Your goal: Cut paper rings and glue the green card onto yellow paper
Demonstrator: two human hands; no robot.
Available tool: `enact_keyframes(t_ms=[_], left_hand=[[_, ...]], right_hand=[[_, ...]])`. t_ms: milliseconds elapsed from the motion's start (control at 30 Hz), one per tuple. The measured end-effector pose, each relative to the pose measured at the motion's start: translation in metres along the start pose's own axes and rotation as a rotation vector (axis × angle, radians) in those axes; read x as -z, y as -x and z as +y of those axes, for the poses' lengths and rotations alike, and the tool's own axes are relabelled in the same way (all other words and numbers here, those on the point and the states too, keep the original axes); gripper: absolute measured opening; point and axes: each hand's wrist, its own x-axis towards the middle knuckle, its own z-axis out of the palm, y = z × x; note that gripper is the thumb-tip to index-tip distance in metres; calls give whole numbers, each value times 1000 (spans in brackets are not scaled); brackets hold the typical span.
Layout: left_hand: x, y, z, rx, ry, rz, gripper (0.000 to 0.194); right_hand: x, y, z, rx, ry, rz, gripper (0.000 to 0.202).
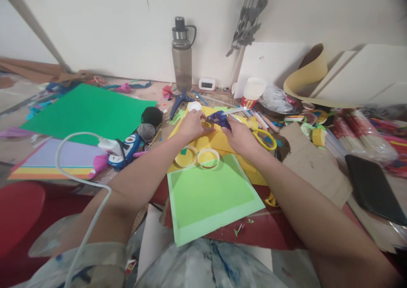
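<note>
My right hand [239, 134] is closed round a blue glue gun [218, 118], whose nozzle points left toward my left hand. A whitish stick juts from the back of the gun. Close to the nozzle, my left hand [193, 127] has its fingers bent together over yellow paper [203, 143]; what they pinch is too small to make out. Nearer to me stand two pale paper rings, a left one [186, 157] and a right one [208, 158]. Light green sheets [213, 199] lie in front of them. A white round piece [194, 106] is just beyond my left hand.
Yellow-handled scissors [265, 139] lie right of my right hand. Behind are a bottle [182, 59], a paper cup [252, 93] and a small clock [206, 84]. Green card [87, 114] and a white cable [59, 152] are on the left, a black phone [375, 188] on the right.
</note>
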Motion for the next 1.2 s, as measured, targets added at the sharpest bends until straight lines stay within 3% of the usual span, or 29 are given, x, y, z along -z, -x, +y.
enact_keyframes(t_ms=[333, 567, 1200], left_hand=[[0, 1, 3, 14, 22, 4, 46], [-3, -1, 1, 8, 31, 1, 47], [-2, -2, 2, 9, 45, 3, 45]], right_hand=[[7, 8, -11, -35, 141, 23, 35], [2, 6, -8, -9, 141, 64, 34], [9, 9, -17, -26, 216, 40, 35]])
